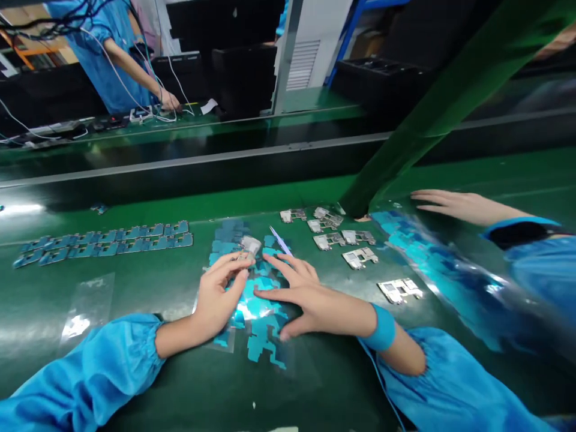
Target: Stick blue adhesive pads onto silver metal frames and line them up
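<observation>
My left hand (220,295) pinches a small circuit board (250,246) between thumb and fingers, over the sheets of blue adhesive film (261,306) on the green bench. My right hand (310,294) hovers over or rests on the same film, its fingers spread and nothing seen in its grip. A pale pair of tweezers (279,240) sticks out just beyond its knuckles; whether it touches the hand I cannot tell. To the right of it lie several silvery circuit boards (360,258). The wrist there wears a blue band (383,327) with a cord.
Two rows of joined circuit boards (117,241) lie at left, above a clear plastic sheet (90,303). A green-wrapped post (405,144) slants up at right. Beside it, another person's hand (468,207) is over more blue film (418,258). Across the bench, a person's hand (168,100) is near cables.
</observation>
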`<state>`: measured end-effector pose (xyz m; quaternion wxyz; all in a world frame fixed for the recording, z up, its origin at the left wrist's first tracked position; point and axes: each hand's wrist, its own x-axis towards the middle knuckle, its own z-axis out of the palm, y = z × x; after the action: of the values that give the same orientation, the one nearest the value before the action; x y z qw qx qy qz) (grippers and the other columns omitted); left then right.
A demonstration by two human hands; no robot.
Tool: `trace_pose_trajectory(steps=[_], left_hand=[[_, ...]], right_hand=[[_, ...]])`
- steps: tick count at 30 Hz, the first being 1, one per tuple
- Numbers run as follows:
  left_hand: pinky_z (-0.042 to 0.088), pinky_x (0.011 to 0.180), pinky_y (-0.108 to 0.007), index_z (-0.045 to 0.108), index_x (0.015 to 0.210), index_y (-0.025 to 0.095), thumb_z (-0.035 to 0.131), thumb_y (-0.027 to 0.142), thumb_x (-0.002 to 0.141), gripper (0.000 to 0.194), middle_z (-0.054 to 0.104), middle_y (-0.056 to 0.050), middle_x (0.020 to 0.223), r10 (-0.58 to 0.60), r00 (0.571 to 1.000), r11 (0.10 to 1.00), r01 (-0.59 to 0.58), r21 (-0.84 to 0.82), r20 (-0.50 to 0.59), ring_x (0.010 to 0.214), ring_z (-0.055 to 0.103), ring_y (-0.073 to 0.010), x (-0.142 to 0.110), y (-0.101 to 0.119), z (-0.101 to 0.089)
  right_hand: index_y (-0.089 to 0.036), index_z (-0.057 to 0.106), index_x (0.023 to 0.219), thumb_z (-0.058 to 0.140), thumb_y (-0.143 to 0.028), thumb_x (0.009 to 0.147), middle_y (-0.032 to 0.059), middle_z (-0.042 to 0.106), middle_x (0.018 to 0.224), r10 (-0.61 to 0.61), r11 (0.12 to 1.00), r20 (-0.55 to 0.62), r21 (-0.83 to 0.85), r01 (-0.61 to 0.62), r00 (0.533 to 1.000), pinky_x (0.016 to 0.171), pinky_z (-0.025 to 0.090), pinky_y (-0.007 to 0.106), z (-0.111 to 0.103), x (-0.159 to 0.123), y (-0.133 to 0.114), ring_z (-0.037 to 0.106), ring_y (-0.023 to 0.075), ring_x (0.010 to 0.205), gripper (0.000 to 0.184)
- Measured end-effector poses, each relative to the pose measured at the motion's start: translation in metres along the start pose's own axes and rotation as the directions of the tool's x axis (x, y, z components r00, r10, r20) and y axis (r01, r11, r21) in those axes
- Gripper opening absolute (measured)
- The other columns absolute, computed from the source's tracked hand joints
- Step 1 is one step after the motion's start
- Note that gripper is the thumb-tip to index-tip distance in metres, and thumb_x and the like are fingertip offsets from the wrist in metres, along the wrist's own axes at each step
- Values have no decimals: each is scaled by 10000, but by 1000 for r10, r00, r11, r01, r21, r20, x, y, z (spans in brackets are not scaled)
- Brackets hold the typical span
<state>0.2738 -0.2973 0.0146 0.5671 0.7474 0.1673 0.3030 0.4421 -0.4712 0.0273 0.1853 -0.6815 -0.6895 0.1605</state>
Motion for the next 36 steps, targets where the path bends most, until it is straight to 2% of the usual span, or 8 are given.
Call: trace_pose_trajectory(steps=[4,10,17,25,28,31,34,36], left_hand=[[537,1038,-422,692,1227,275,636,300,917,316,604,-80,1365,29,986,989,-52,136,162,1249,591,-256,-4,0,-2],[511,1055,-482,674,1259,331,764,455,813,471,618,-82,1360,129,919,956,-215,199,372,1252,593,-296,-2,1,-10],[589,947,-435,739,1146,329,712,393,863,291,696,-69,1226,187,920,920,-287,268,343,1109,684,-276,1,-7,-9],[621,843,-330,800,972,282,680,377,877,179,756,-61,1080,233,901,888,-350,297,367,946,742,-241,4,-1,-11],[603,868,-322,787,1029,299,608,495,906,292,747,-67,1116,238,843,896,-382,226,481,996,728,-246,3,-3,-20],[579,883,-323,777,1023,288,448,561,961,432,740,-78,1123,196,755,942,-323,96,626,1011,714,-241,3,1,-23],[553,859,-309,742,862,228,565,412,923,264,738,-83,1008,79,794,968,-206,144,603,951,704,-221,3,10,-14],[538,844,-309,678,833,201,627,291,859,107,714,-75,956,-16,852,979,-92,180,523,929,686,-212,3,14,-6]], right_hand=[[-293,695,1180,707,-348,949,105,567,1263,-22,998,-154,47,30,988,1042,340,543,12,3,-1,493,312,1193,238],[-233,515,1272,569,-375,1029,56,669,1087,84,952,-356,304,30,931,1047,370,442,14,-10,3,608,233,1059,287],[-213,608,1145,630,-372,992,49,671,1090,130,901,-399,429,59,908,836,531,305,6,-8,-3,655,198,945,221],[-210,751,1041,599,-256,997,93,647,1109,2,894,-695,323,310,719,855,534,341,-11,-7,-11,625,198,968,165],[-233,783,988,700,-326,939,55,655,929,284,743,-710,587,320,644,738,532,314,-14,-5,-5,622,175,810,134],[-230,781,985,814,-422,831,21,637,797,594,379,-517,856,353,617,613,495,267,-9,-1,3,572,137,657,249],[-207,754,944,913,-432,701,18,647,808,689,40,-264,944,328,675,642,500,232,-1,4,7,601,136,714,367],[-196,731,897,933,-423,669,13,640,812,694,0,-206,958,286,689,696,518,236,2,5,6,605,137,750,380]])
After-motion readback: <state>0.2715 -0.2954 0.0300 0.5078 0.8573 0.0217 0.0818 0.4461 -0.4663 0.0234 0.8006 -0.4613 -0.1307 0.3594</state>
